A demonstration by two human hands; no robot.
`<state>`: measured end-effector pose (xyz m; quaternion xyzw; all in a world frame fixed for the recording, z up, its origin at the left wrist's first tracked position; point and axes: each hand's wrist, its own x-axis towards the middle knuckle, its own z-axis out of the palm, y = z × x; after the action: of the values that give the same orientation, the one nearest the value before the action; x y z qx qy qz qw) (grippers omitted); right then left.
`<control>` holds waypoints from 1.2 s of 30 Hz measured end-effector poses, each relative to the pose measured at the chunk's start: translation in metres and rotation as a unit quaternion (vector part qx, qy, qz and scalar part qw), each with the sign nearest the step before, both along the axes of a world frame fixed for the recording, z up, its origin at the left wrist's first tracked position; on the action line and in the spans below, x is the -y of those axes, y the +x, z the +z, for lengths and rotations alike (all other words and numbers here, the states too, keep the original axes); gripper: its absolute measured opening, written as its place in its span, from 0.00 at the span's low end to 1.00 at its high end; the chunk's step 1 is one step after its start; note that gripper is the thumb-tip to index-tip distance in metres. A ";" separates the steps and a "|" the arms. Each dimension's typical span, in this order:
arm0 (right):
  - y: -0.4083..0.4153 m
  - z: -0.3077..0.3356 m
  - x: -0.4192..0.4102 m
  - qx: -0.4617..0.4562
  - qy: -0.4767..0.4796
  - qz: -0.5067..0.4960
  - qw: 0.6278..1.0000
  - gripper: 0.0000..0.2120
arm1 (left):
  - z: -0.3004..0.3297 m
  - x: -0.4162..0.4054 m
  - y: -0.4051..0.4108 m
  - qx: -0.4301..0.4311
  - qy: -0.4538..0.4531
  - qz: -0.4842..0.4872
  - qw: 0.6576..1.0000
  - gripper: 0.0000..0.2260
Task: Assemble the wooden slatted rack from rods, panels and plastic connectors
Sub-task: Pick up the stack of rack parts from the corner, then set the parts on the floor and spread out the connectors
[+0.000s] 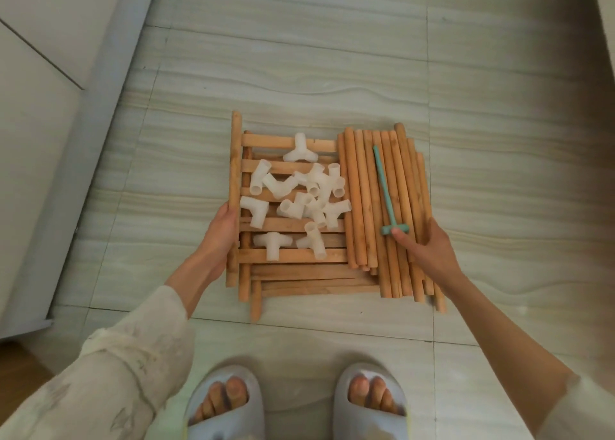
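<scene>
On a pale tiled floor [332, 73] beside a white cabinet [40, 140], the left hand [221, 236] grips the stacked panels [286, 226] bearing white connectors [299, 200], while the right hand [429, 249] clasps the rods [376, 200], its thumb touching a teal mallet [386, 190].

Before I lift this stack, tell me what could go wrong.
1. The white connectors lie loose on the slatted panels; tilting could send them sliding off.
2. The rods are unbound, held only by your right hand; they may roll away.
3. The teal tool rests across the rods and could drop near your slippered feet.
</scene>
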<state>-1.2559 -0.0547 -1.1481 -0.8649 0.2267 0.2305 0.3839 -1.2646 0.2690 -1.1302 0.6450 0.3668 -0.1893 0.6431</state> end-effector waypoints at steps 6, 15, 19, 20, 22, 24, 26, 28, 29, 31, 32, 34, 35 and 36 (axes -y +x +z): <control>0.015 0.003 0.010 0.058 -0.137 -0.014 0.989 0.45 | 0.013 0.028 0.035 0.002 -0.071 0.036 0.997 0.24; -0.027 0.002 -0.026 0.113 -0.251 0.181 0.944 0.36 | 0.014 0.051 -0.014 0.057 0.102 -0.175 0.978 0.34; -0.027 -0.007 -0.018 0.087 -0.266 0.221 0.934 0.36 | 0.013 0.047 -0.010 0.044 0.063 -0.195 0.978 0.37; -0.025 -0.007 -0.016 0.085 -0.265 0.222 0.934 0.36 | 0.013 0.046 -0.006 0.044 0.052 -0.202 0.977 0.37; -0.018 -0.006 -0.014 0.080 -0.258 0.219 0.938 0.34 | 0.011 0.044 0.002 0.041 0.036 -0.212 0.976 0.36; -0.010 -0.001 -0.012 0.070 -0.242 0.206 0.946 0.32 | 0.008 0.043 0.009 0.042 0.055 -0.230 0.971 0.35; -0.004 0.011 -0.012 0.087 -0.246 0.171 0.950 0.27 | 0.005 0.043 0.012 0.082 0.136 -0.247 0.956 0.34; 0.004 0.026 -0.017 0.157 -0.267 0.149 0.939 0.24 | 0.006 0.043 0.013 0.133 0.273 -0.295 0.906 0.37; 0.011 0.033 -0.024 0.191 -0.268 0.168 0.929 0.25 | 0.008 0.044 0.015 0.143 0.347 -0.346 0.860 0.39; 0.029 0.044 -0.040 0.217 -0.260 0.260 0.904 0.32 | 0.013 0.045 0.028 0.160 0.462 -0.468 0.736 0.45; 0.042 0.046 -0.049 0.207 -0.263 0.312 0.889 0.38 | 0.015 0.047 0.036 0.175 0.499 -0.514 0.676 0.47; 0.070 0.046 -0.066 0.165 -0.273 0.403 0.858 0.48 | 0.015 0.051 0.056 0.199 0.537 -0.575 0.585 0.50; 0.083 0.044 -0.072 0.144 -0.279 0.438 0.842 0.51 | 0.014 0.054 0.066 0.200 0.545 -0.592 0.559 0.51; 0.095 0.041 -0.076 0.123 -0.287 0.467 0.827 0.53 | 0.011 0.056 0.074 0.193 0.549 -0.604 0.545 0.52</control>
<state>-1.1605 0.0211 -1.1074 -0.9598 -0.1977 0.1987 -0.0111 -1.1902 0.2127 -1.1193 0.9625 -0.2098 -0.1655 -0.0465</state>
